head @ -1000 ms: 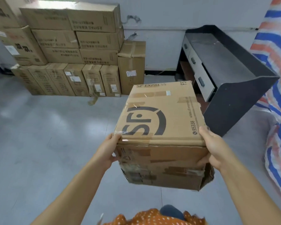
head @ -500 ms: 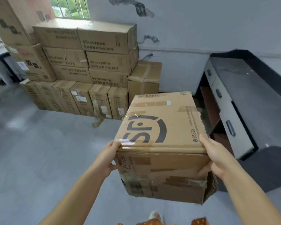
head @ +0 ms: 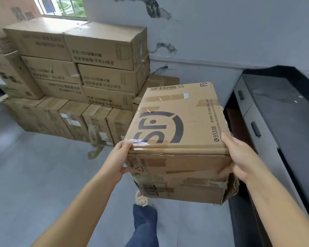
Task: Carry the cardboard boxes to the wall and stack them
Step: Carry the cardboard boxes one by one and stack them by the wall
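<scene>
Stacked boxes (head: 103, 56) nearer; SF box (head: 175, 125) between left hand (head: 119, 159) and right hand (head: 239, 155) grip

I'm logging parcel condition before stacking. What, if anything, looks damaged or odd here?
The SF Express box held by the left hand and right hand is worn: its lower right corner is torn and crushed, with wrinkled, peeling tape across the front. A loose strip of tape trails on the floor by the stacked boxes.
</scene>
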